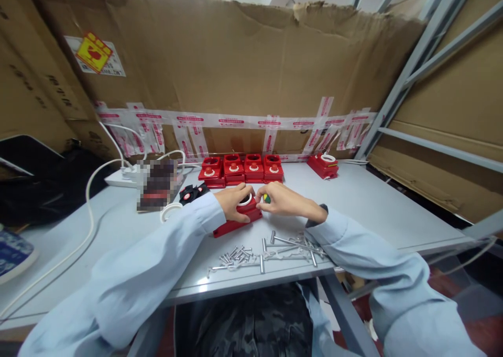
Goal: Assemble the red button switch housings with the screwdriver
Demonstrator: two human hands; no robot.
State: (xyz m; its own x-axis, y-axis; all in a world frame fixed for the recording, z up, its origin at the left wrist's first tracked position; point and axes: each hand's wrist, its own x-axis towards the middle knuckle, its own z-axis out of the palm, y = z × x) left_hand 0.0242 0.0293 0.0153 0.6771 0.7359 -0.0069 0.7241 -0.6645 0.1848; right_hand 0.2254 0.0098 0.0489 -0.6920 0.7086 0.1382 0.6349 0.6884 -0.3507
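Note:
A red housing [240,222] with a white ring [245,199] on top lies tilted on the table in front of me. My left hand [233,202] is closed around its left part, fingers over the top and thumb along the near side. At its right end my right hand [281,198] has its fingers curled around a tool with a green-and-yellow handle [266,198]; the shaft of that tool is hidden. Nearer me lie a heap of small metal screws [236,256] and several T-shaped metal rods [291,244] with thin chains or cords.
Several red housings [234,169] stand in a row along the cardboard wall [243,58]. Another [323,165] with a white ring sits at the back right. On the left are black parts [192,193], a white ring [171,210], a blurred-out object [157,185], a power strip [123,176] and a cable [92,205].

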